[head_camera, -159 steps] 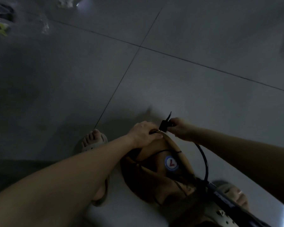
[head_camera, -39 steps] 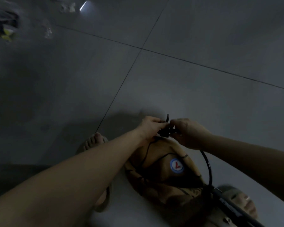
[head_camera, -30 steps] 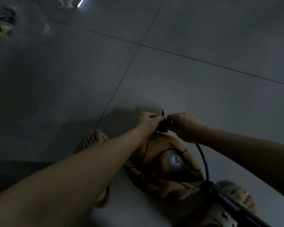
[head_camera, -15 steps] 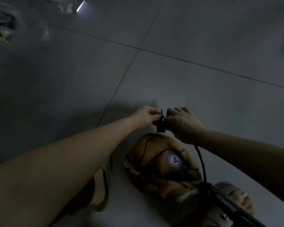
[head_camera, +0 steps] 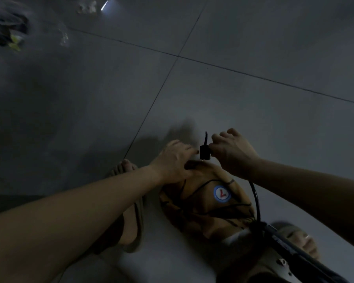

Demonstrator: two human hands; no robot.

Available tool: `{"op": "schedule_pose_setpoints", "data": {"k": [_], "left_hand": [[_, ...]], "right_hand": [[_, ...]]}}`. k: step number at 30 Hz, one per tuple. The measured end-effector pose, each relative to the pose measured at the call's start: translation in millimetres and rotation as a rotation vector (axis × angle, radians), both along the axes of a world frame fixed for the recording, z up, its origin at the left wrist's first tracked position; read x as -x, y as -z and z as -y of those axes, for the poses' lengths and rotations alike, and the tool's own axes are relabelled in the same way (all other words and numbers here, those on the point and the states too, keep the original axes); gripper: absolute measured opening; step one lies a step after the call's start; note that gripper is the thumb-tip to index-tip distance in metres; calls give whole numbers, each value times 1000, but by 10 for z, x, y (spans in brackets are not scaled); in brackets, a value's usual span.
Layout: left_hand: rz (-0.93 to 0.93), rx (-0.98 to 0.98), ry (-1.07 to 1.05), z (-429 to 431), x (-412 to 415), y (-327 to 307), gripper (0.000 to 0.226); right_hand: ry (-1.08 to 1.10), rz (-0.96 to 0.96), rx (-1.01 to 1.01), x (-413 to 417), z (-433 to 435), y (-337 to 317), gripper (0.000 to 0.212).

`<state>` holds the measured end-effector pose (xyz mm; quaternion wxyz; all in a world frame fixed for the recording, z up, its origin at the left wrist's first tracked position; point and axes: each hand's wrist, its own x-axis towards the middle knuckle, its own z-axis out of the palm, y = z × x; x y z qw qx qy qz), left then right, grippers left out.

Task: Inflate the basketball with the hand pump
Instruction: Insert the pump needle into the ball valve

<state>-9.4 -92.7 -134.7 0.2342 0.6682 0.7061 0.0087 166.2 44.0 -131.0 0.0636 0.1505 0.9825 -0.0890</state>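
The basketball (head_camera: 206,203) lies on the floor (head_camera: 233,99) in the lower centre of the frame, between my left foot (head_camera: 129,221) and my right foot (head_camera: 300,237). It is flat and creased, and I judge that the feet are set on either side to stop it sliding.

My left hand (head_camera: 175,163) lies over the upper edge of the ball. The purpose is to hold the skin firm where the valve should be. I cannot tell whether its fingers pinch a fold or only press down, because the hand is blurred.

My right hand (head_camera: 232,155) pinches the black nozzle (head_camera: 204,152), fingers (head_camera: 219,136) clamped on its side, just above the ball's upper edge. The lever (head_camera: 206,137) stands up from the nozzle. A short needle (head_camera: 202,159) points down from it, with its tip at or just over the ball's surface. The valve itself is not visible.

The hose (head_camera: 256,203) runs from under my right hand, curving down past the ball's right side to the pump (head_camera: 290,246) at the lower right – the pump is not in either hand.

Step in hand: seating the needle. Pumping has not begun. The next move calls for a straight push – a slanted one could bend the needle.
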Motion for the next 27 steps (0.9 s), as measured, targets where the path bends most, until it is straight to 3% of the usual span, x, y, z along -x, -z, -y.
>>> {"op": "schedule_pose_setpoints", "data": {"k": [4,7,27], "left_hand": [[253,78,-211,112,14,29,40],[330,101,-276,108,6,36,34],[193,113,-226,4,-43,-162,30]], "right_hand": [[233,13,246,53,-76,10,12],[209,50,289,85,-91,28,13],[232,62,442,11,-34,24,17]]}}
